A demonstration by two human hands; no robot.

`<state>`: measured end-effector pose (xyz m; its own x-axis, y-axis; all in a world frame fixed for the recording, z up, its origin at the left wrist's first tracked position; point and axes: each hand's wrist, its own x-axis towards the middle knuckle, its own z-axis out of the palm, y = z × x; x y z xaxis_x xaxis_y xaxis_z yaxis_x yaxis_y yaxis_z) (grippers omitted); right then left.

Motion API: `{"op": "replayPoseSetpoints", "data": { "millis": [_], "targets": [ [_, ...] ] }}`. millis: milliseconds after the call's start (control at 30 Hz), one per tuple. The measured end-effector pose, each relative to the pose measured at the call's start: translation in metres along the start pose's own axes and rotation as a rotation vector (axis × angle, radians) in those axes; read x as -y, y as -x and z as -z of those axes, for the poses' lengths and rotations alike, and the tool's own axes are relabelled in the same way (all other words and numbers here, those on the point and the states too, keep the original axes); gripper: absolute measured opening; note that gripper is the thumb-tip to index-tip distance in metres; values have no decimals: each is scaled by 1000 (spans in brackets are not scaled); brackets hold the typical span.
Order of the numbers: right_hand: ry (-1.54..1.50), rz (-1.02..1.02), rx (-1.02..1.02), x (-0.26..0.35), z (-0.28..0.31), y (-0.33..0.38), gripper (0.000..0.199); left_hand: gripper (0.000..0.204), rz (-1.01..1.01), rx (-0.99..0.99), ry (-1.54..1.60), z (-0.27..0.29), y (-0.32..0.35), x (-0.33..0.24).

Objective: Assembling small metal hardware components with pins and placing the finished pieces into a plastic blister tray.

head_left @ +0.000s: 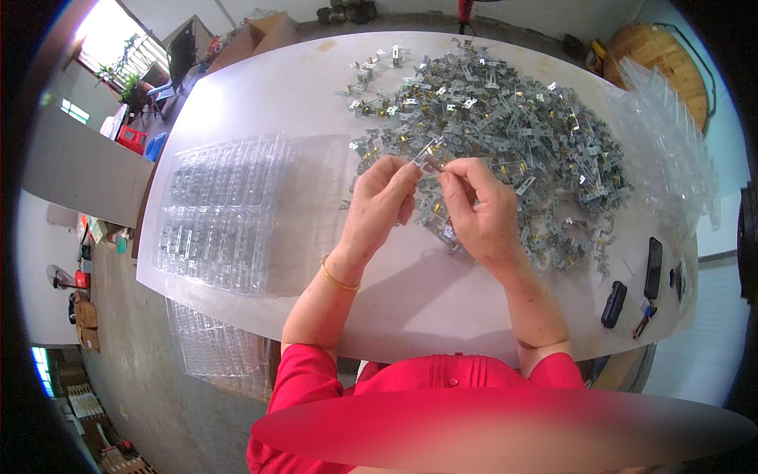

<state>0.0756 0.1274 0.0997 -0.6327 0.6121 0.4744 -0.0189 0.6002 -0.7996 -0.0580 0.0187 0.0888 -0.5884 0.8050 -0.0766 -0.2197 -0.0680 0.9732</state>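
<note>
My left hand [383, 197] and my right hand [480, 207] meet over the middle of a white table [300, 95]. Between their fingertips they pinch one small metal bracket [429, 155], silver with a darker part. Just behind and to the right of my hands lies a big heap of the same small metal brackets [505, 118]. A clear plastic compartment tray [221, 213] lies to the left of my left hand, with several small parts in its lower left pockets. A gold bangle sits on my left wrist.
More clear trays [217, 351] stick out under the table's near left edge, and a stack of clear trays [671, 150] stands at the right. A black phone [653, 267] and a small black case [613, 304] lie at the near right. Boxes and a chair stand beyond the far left.
</note>
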Motion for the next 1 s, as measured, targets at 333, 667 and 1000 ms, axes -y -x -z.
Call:
{"op": "replayPoseSetpoints", "data": {
  "millis": [333,667,1000],
  "targets": [
    [115,9,58,6,7,1,17,10,-465,-218,-551,-10,0,12],
    [-34,-52,130,3,8,0,13,11,-743,-143,-809,-9,4,12],
    [5,141,-126,4,13,-8,8,9,-510,-39,-527,-13,8,14]
  ]
}}
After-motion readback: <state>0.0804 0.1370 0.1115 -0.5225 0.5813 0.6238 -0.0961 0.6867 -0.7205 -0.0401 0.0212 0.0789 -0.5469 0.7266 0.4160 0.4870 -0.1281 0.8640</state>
